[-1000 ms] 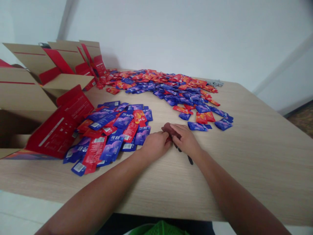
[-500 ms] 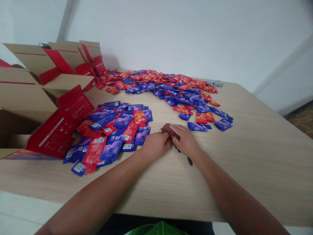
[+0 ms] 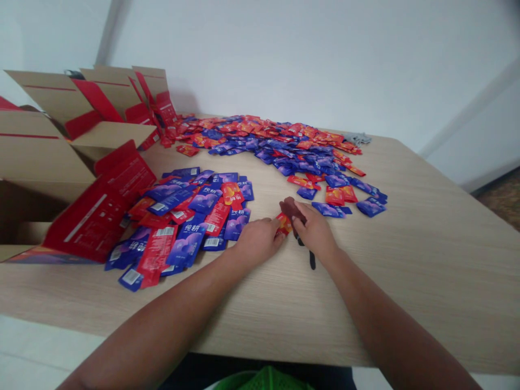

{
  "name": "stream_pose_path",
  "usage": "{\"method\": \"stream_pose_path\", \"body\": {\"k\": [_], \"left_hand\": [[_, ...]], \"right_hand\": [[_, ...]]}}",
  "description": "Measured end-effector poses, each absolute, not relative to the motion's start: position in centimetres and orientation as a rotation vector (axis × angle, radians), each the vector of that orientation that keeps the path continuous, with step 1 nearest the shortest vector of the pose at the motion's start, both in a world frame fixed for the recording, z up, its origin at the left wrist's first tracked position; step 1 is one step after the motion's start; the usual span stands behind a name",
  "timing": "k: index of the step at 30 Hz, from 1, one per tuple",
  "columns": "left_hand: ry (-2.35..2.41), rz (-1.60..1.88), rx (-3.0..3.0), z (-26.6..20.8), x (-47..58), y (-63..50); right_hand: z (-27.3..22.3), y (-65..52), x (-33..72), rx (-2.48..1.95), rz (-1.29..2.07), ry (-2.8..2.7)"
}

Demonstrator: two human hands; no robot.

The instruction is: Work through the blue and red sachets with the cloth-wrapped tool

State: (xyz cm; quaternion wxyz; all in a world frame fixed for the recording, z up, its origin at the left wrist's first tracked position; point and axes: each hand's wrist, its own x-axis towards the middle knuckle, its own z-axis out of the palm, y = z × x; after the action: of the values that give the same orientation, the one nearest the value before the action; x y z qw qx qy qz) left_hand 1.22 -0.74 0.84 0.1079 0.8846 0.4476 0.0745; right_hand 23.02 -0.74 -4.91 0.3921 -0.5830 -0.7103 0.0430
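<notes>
Head view: the left hand (image 3: 260, 238) holds the left edge of an orange-and-red packet (image 3: 285, 224) between thumb and fingers, low over the table (image 3: 276, 314). Beside it, the right hand (image 3: 314, 230) grips a dark brown piece (image 3: 291, 210) that overlaps the packet's right side; a black strip (image 3: 312, 260) shows below that hand. Blue and red packets (image 3: 189, 238) lie heaped left of the hands, next to a carton (image 3: 87, 227), its flaps raised.
</notes>
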Motion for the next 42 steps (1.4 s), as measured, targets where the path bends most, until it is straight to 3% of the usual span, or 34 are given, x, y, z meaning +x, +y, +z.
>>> {"method": "stream_pose_path", "body": {"k": [13,31,42], "left_hand": [[1.281,0.296,2.607,0.3,1.2,-0.5],[1.309,0.239,2.617,0.8,1.2,-0.8],[1.243,0.314,2.725,0.4,0.9,-0.6]], "right_hand": [[-4.3,-1.3,22.1,-1.278,0.218,-2.012],[-4.7,0.2,23.3,-1.612,0.112,-1.816],[-5.1,0.3,23.8,-1.576,0.050,-1.722]]}}
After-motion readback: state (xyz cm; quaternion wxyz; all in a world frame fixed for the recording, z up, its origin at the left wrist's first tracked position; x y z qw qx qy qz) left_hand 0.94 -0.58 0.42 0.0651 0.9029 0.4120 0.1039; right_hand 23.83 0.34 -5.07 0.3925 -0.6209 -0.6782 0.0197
